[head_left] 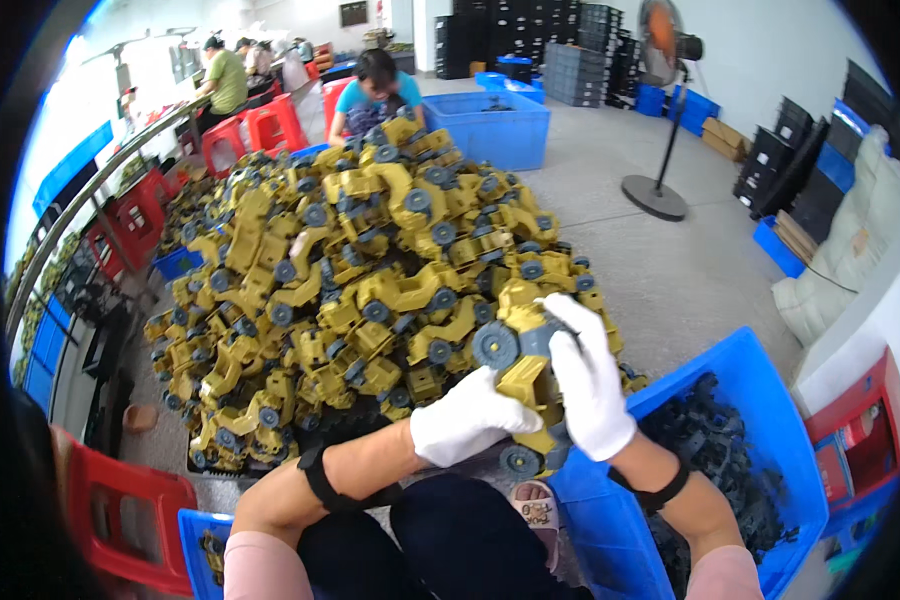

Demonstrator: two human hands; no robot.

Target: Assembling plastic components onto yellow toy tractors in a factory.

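Between my two white-gloved hands is a yellow toy truck [522, 381] with dark grey wheels. My left hand [477, 417] closes round its near end, thumb lying along the yellow body. On the far right side of the truck, my right hand [588, 378] presses with its fingers near a dark grey part. One large wheel faces left and another hangs low by my knees. Just beyond my hands rises a big heap of similar yellow toy trucks [400, 290]. The undersides of my right fingers are hidden.
At my right stands a blue bin [770, 400] holding many dark grey plastic parts [715, 465]. Red stools [120, 510] stand at left and right. Past the heap sit a person [375, 95] and a large blue tub [490, 130]. A standing fan [660, 110] is farther back.
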